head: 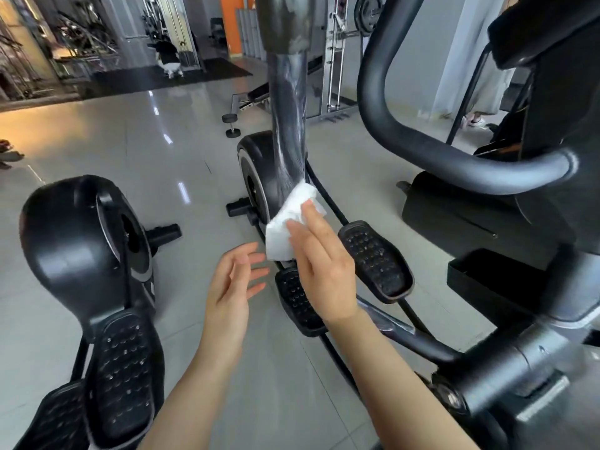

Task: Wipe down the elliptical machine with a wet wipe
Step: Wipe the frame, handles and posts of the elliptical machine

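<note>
Glossy grey tiled floor (97, 141) | two black elliptical machines (487, 368) (87, 254) stand on it | dumbbell (231, 125) | dark mat (168, 76) far back

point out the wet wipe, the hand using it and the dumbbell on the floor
wet wipe (285, 222): head view, middle of the white sheet against the upright bar
right hand (319, 271): head view, back of the hand, fingers flat on the wipe
dumbbell (231, 125): head view, its handle, between the two round ends

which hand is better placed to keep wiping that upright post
Right. The right hand already presses the white wet wipe against the shiny dark upright post with straight fingers. The left hand hovers open below it, holding nothing.
</note>
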The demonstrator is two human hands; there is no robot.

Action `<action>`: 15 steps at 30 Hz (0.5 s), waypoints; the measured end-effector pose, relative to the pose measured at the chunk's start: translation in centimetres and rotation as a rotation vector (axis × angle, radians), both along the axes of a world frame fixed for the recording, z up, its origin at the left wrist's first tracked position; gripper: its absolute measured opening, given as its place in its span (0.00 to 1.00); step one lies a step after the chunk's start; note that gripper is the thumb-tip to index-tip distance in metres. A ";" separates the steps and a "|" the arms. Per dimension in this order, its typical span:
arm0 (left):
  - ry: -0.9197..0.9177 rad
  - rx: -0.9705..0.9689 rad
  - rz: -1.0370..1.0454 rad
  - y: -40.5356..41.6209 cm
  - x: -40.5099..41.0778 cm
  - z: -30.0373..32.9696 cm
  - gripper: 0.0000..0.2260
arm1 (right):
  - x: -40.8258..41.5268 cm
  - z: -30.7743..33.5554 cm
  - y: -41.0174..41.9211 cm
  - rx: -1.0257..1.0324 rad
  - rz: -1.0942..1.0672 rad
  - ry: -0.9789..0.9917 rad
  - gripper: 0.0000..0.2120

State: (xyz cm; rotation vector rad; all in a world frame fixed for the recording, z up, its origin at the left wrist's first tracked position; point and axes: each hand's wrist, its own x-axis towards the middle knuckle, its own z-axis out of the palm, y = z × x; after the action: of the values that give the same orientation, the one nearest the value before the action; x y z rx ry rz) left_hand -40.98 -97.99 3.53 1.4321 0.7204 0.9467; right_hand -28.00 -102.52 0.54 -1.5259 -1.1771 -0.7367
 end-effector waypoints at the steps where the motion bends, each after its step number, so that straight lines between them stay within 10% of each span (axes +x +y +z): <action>1: 0.009 -0.008 0.002 -0.1 -0.1 -0.2 0.11 | -0.4 -1.5 -0.5 -0.018 -0.010 0.066 0.11; 9: 0.083 -0.097 0.009 -1.2 -0.4 -2.8 0.11 | 0.1 -6.9 -7.0 -0.291 -0.185 0.166 0.14; 15: 0.097 -0.141 0.022 -0.9 -1.0 -3.4 0.11 | -1.3 0.1 -1.3 -0.101 -0.146 0.299 0.16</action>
State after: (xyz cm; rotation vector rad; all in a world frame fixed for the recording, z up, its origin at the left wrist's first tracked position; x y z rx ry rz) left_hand -42.02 -98.94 0.11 1.3551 0.8598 0.8314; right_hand -29.28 -103.87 0.66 -1.7518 -0.8983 -0.5267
